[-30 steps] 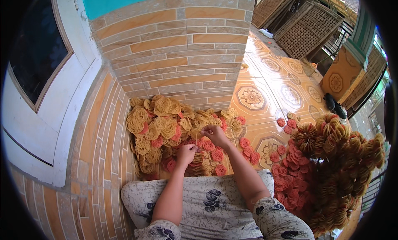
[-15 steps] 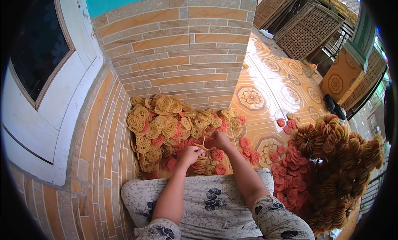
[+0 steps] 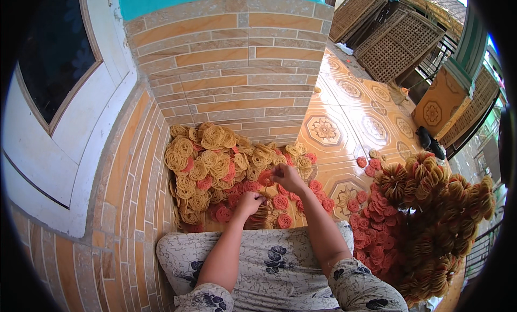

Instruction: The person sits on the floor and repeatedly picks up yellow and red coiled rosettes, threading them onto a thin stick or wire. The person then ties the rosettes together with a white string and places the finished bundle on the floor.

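Left hand (image 3: 250, 204) is in front of yellow disc pile (image 3: 202, 164), fingers pinched together, can't tell on what. Right hand (image 3: 288, 177), at pile's front right, grasps red lacy disc (image 3: 265, 178). Tiled wall (image 3: 226, 75) stands behind pile; lattice panels (image 3: 398, 45) far beyond, right of it.

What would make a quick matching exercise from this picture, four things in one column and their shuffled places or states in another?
Things:
1. Right hand
2. White door
3. Yellow lacy discs
4. Lattice panel

Places or states:
A. Heaped by the stone-patterned wall
B. Leaning, in the upper right of the view
C. At the left of the view
D. Holding a red lacy disc

Pairs: 1-D, 2-C, 3-A, 4-B
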Action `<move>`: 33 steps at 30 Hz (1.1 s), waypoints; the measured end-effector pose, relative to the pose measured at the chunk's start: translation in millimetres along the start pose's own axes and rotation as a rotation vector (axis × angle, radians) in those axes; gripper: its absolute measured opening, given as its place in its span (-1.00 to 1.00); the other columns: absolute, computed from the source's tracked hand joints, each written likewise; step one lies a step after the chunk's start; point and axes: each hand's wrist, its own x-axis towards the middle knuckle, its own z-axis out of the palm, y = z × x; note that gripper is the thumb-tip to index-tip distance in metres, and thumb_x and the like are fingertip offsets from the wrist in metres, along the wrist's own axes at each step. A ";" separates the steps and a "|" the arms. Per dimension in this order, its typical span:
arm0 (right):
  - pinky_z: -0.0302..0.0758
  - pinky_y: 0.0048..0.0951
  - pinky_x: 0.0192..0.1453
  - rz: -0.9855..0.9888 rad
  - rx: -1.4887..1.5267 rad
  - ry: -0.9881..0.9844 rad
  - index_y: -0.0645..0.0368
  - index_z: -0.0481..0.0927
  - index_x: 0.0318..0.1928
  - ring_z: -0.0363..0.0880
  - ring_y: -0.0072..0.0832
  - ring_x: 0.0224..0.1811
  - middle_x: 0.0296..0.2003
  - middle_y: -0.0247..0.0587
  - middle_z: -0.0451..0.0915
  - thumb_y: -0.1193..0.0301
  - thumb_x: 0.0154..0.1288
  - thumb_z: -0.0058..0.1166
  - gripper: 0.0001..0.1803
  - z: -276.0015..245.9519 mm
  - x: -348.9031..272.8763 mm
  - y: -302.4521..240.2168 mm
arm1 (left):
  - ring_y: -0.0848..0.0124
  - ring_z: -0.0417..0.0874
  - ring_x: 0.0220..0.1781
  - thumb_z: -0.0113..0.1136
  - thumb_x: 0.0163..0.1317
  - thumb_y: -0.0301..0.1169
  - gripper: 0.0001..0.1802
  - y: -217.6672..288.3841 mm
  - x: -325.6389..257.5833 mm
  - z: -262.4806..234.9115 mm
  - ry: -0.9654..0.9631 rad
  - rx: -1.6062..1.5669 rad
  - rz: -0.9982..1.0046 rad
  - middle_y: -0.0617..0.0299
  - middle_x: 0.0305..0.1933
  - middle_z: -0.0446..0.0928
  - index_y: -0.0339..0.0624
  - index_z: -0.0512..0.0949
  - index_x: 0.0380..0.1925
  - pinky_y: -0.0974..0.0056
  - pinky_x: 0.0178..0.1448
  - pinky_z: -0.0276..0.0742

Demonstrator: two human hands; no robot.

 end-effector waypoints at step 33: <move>0.52 -0.46 -0.24 -0.282 0.175 -0.022 0.27 0.39 -0.12 0.63 -0.50 -0.30 -0.39 -0.14 0.65 0.61 0.14 0.16 -0.70 -19.7 -11.0 -19.7 | 0.32 0.66 -0.27 0.15 0.28 -0.27 -0.72 28.8 -10.6 -4.9 0.260 -0.037 0.258 0.04 -0.26 0.66 -0.27 0.62 -0.18 0.23 -0.12 0.50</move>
